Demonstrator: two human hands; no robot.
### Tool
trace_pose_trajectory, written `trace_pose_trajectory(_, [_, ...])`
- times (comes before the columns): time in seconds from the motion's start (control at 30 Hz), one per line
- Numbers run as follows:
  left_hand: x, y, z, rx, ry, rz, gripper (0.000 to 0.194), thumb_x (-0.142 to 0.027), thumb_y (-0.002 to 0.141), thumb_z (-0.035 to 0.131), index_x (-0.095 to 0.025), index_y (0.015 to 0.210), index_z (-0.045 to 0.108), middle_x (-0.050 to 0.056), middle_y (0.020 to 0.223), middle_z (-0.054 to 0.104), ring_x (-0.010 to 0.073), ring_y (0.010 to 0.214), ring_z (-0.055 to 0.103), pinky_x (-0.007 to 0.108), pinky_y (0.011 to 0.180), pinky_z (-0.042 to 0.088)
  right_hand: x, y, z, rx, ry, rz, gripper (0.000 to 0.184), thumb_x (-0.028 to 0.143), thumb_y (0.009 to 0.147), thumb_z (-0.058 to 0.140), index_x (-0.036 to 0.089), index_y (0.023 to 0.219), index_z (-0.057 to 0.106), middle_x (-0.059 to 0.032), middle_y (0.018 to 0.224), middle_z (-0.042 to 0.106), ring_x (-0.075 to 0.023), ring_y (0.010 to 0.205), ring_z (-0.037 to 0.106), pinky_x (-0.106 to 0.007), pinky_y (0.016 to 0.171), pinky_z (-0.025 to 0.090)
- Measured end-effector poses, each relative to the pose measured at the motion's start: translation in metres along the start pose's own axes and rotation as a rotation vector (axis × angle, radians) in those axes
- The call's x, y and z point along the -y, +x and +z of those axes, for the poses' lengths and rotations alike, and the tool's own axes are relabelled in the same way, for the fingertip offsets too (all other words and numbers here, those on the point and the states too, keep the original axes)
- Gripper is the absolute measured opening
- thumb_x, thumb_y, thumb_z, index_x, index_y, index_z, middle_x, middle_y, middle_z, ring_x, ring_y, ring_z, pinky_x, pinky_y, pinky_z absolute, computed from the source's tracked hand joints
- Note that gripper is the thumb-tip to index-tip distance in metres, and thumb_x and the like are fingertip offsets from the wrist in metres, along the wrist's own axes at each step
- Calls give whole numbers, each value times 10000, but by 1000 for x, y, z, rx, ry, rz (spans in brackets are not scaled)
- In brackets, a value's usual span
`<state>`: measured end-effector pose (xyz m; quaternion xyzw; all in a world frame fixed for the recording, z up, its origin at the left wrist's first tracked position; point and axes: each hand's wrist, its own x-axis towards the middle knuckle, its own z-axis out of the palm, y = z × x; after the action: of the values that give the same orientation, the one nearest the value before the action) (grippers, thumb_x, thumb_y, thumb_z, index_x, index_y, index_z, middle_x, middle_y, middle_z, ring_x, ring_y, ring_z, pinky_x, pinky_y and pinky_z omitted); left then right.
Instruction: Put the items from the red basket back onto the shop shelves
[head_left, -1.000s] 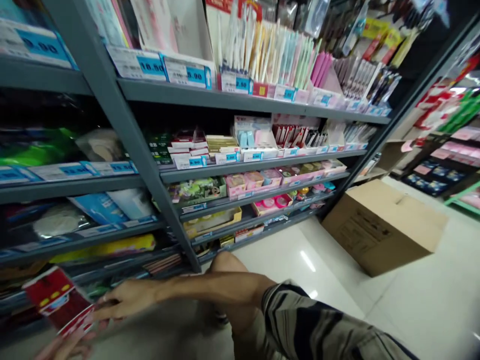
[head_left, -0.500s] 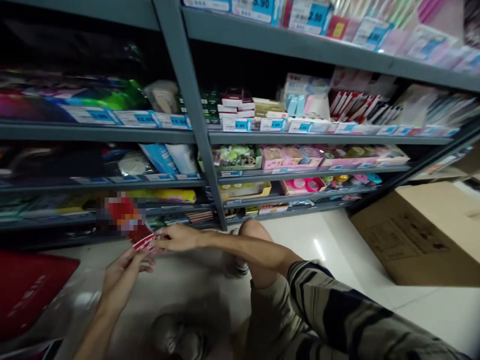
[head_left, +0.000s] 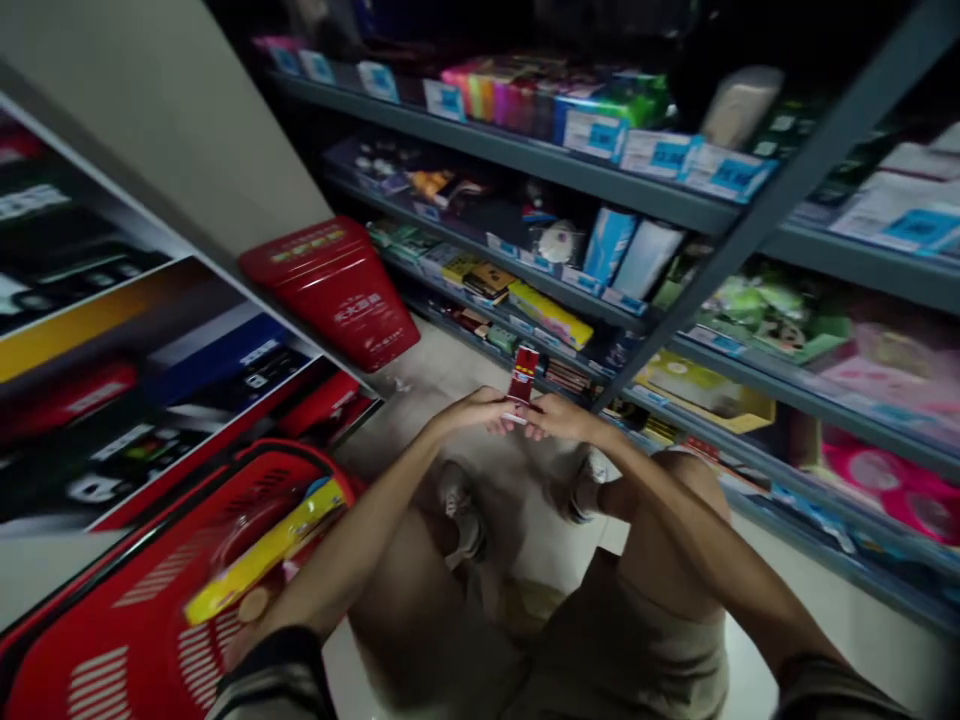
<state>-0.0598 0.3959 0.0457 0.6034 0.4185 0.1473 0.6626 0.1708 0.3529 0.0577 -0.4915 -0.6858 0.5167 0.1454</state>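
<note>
A small red packet [head_left: 523, 376] stands upright between my hands, low in front of my knees. My left hand [head_left: 472, 411] holds its lower edge from the left. My right hand [head_left: 561, 416] grips it from the right, and the fingertips of both hands nearly meet beneath it. The packet's printing is too small to read. Below my left forearm, a red plastic shopping basket [head_left: 300, 462] holds a long yellow package [head_left: 264, 550].
Grey metal shelves [head_left: 525, 155] with priced goods run along the right side. A printed display panel [head_left: 127, 340] stands at the left. A red wedge-shaped item [head_left: 330, 292] leans by the wall. My shoes and knees lie below my hands on the tiled floor.
The view has swung left and down, bringing the basket into sight. Both hands have moved to the middle of the view, and the red packet now stands upright between them.
</note>
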Motion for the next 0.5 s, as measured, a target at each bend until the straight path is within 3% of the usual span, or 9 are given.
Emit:
trace_pose_trajectory(0.13, [4,-5,-3,15,5,61,368,-497,910,776,-130,928,785,81,802,806,163,626,735,236,594,567,-3,-4,5,-25,70,-17,547,664,1110,654,147,968,762,-103,876,828,-166,690,750,-227,595,588])
trace_pose_trajectory(0.3, [-4,-6,-2,2,-78,115,321,-420,928,810,-104,980,793,114,858,815,172,646,740,250,585,567,2,-1,2,-117,30,-65,576,717,1077,637,154,1045,752,-87,894,819,-175,711,754,-252,634,596])
trace_pose_trajectory(0.4, [-9,-6,2,-68,-217,286,343,-399,926,840,-91,1069,790,118,924,811,154,647,722,242,566,555,11,0,3,-290,63,-193,541,716,1061,641,179,1095,696,-67,952,798,-176,728,730,-278,666,602])
trace_pose_trajectory(0.5, [-14,-8,5,-115,-327,468,487,-484,879,898,-98,1149,774,107,998,792,133,668,703,227,552,554,23,0,5,-454,173,-321,482,670,1045,705,227,1205,603,-36,1042,773,-167,753,702,-275,661,585])
